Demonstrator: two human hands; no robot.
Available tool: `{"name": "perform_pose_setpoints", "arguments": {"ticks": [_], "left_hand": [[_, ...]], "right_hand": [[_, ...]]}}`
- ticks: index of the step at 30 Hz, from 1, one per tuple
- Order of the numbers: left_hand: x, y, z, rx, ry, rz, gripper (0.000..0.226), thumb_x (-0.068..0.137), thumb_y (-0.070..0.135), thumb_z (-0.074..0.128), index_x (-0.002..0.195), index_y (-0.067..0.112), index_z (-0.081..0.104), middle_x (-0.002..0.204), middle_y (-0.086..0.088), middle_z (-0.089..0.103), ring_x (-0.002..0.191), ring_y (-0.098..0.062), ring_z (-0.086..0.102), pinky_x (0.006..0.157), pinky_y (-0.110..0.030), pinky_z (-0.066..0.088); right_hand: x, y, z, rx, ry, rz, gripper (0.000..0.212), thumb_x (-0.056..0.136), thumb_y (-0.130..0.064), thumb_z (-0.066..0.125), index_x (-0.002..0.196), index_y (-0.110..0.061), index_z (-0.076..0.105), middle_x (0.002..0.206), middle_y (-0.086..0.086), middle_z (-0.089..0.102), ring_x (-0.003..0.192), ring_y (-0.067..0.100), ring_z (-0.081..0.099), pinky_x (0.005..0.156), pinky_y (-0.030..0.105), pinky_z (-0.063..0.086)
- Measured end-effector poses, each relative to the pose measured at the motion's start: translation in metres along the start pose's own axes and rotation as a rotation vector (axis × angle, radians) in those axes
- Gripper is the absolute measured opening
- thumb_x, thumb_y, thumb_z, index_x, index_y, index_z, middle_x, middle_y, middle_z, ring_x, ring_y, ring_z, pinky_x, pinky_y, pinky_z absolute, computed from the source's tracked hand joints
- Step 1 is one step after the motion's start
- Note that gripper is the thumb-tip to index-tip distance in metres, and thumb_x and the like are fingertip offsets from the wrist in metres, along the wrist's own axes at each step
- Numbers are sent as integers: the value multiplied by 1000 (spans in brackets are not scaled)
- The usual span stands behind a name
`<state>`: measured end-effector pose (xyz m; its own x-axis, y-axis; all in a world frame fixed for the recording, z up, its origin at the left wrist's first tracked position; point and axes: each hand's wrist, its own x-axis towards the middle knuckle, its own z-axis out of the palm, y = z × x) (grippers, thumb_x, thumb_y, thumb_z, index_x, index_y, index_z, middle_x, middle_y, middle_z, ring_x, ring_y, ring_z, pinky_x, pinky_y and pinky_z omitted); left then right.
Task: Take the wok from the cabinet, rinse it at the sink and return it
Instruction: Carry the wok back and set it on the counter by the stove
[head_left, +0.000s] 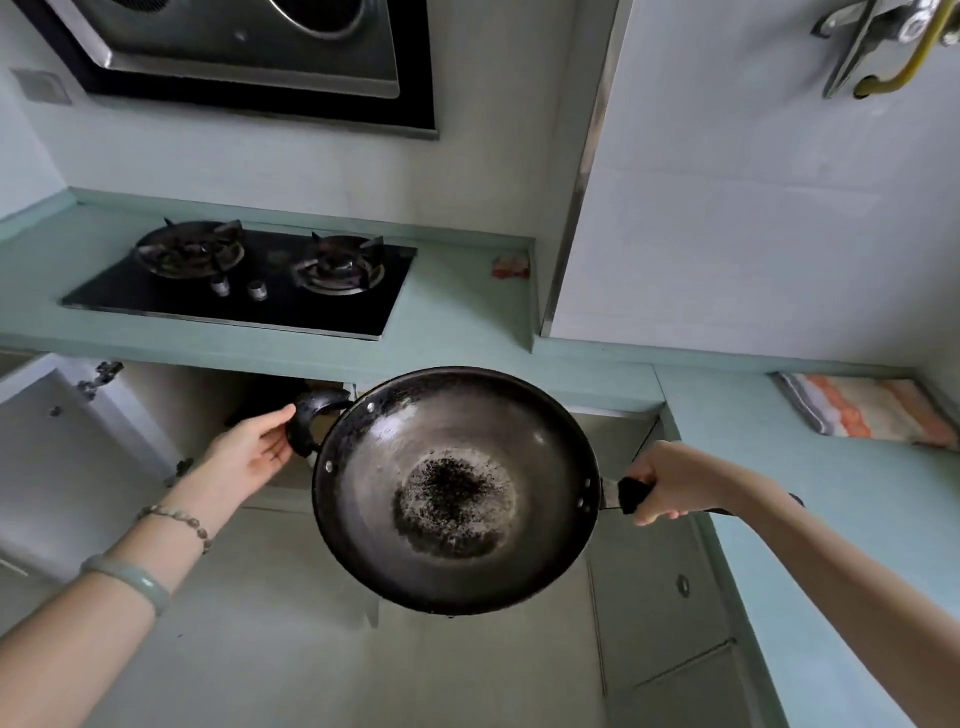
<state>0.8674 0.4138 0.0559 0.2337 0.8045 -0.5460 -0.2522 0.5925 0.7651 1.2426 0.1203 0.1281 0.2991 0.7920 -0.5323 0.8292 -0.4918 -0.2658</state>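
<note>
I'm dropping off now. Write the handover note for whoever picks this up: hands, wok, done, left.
Right hand grips the long handle of the wok.
Left hand, fingers straight, touches the loop handle.
The wok is held in the air before the open cabinet under the hob; dark patch in its base.
Done: wok is out of the cabinet.
Left, likely (no water shows on it): rinse at the sink, not in view, then return it.

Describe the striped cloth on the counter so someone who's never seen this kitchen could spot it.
Start at the black two-burner stove set in the pale green counter. Follow it right, round the corner, to the stretch past the right hand. The cloth lies flat there, striped orange, white and grey, the only fabric in view.
</note>
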Motion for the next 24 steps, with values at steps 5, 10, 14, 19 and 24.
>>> {"name": "perform_pose_setpoints", "arguments": {"ticks": [5, 10, 14, 19, 24], "left_hand": [[52, 24, 21, -4, 36, -21, 15, 85, 10, 66, 99, 9, 60, 96, -6, 65, 90, -12, 61, 72, -25, 49], [110, 53, 39, 3, 43, -20, 31, 83, 10, 68, 112, 6, 57, 101, -10, 66, 95, -13, 62, 70, -25, 50], [166, 82, 61, 39, -1, -30, 18, 86, 10, 65, 102, 7, 59, 101, -9, 66, 93, -11, 62, 71, -25, 49], [218, 115, 97, 83, -19, -15, 0, 90, 11, 60, 90, 11, 61, 104, -5, 63, 95, -10, 60, 90, -25, 44], [270, 138, 128, 131, -20, -1, 21, 89, 9, 62, 109, 8, 59, 118, -8, 59, 110, -15, 55, 92, -29, 44]], "right_hand": [[67, -2, -39, -27, -22, -12, 12, 64, -26, 76, 72, -30, 68, 58, -3, 66, 47, 6, 59, 49, 19, 48], [125, -7, -68, -6, -36, -19, 12, 64, -25, 75, 62, -31, 65, 50, -5, 62, 45, 5, 58, 48, 18, 45], [170, -19, -91, 36, -17, -10, 16, 67, -21, 76, 79, -29, 70, 54, -10, 66, 48, 3, 59, 49, 16, 46], [211, -25, -112, 62, -12, 10, 19, 67, -20, 75, 81, -33, 69, 52, -14, 64, 47, 1, 59, 50, 16, 45], [251, -23, -134, 93, 2, 26, 18, 65, -21, 73, 70, -37, 66, 57, -9, 66, 51, 5, 61, 52, 20, 49]]}}
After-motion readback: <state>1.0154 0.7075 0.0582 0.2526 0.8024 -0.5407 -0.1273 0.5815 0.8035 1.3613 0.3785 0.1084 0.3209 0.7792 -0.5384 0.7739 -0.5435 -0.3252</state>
